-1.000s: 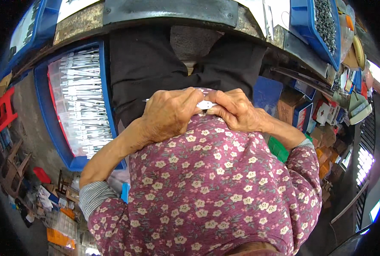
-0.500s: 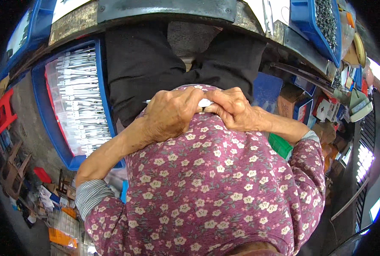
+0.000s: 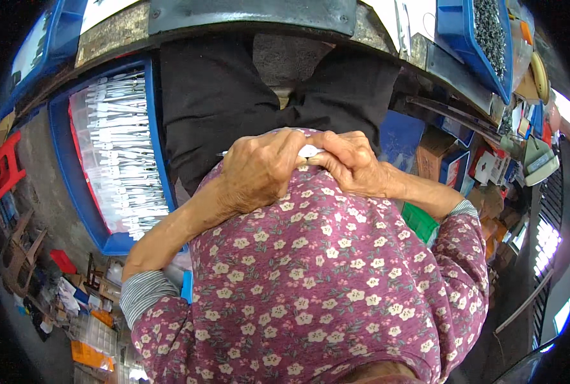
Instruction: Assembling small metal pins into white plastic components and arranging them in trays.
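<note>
My left hand [image 3: 261, 169] and my right hand [image 3: 357, 165] meet in front of my body, above my lap. Between their fingertips they grip one slim white-handled piece [image 3: 310, 151]. The fingers of both are curled and closed around it, thumbs close together. A thin dark tip of it pokes out past the far left side of my left hand; the fingers hide most of its length. To the left stands a blue crate [image 3: 120, 246] holding many similar white pieces [image 3: 128, 150] with thin dark ends, laid in stacked rows.
Ahead runs a workbench edge [image 3: 253, 16] with a dark strip. At its right sits a blue bin [image 3: 455, 29] of small dark parts [image 3: 488, 41]. Boxes and clutter fill the right side. A red plastic stool [image 3: 4, 168] is far left; a green container [image 3: 419, 221] shows by my right forearm.
My hands stay almost in place on the white-handled piece. The right thumb has shifted slightly, and a dark bit that showed between the thumbs is no longer visible.
</note>
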`<state>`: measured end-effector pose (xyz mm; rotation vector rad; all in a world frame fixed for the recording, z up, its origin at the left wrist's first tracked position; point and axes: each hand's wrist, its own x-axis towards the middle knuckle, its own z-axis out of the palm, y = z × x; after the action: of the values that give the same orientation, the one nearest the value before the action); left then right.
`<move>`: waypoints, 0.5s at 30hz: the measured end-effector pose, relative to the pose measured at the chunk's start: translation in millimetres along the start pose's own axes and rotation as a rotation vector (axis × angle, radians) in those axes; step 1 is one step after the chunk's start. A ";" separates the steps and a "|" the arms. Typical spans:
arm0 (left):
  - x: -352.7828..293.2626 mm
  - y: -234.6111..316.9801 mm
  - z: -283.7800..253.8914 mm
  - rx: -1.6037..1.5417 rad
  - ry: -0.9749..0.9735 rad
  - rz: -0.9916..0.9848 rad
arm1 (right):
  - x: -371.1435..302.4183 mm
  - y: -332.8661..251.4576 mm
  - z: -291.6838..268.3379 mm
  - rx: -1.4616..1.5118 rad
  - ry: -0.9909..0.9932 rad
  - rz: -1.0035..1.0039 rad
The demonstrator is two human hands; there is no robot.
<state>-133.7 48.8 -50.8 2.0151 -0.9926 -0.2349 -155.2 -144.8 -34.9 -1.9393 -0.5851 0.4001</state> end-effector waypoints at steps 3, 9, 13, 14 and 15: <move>0.1 1.9 -0.3 0.016 0.022 -0.015 | 0.1 -0.1 -1.1 -0.018 0.025 0.019; 1.1 1.6 -0.5 0.042 0.030 -0.021 | 0.5 4.6 0.7 -0.045 0.068 -0.039; 2.4 -0.1 -0.3 0.053 0.030 0.034 | -0.5 6.0 0.9 -0.045 0.075 -0.084; 2.4 0.2 -0.5 0.053 0.030 0.034 | -0.6 5.6 0.3 -0.024 0.073 -0.062; 2.3 0.6 -0.7 0.055 0.029 0.028 | -1.3 6.2 0.3 -0.024 0.073 -0.061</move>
<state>-132.2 47.4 -49.4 2.0470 -1.0182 -0.1643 -155.0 -147.5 -40.6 -1.9456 -0.6030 0.2836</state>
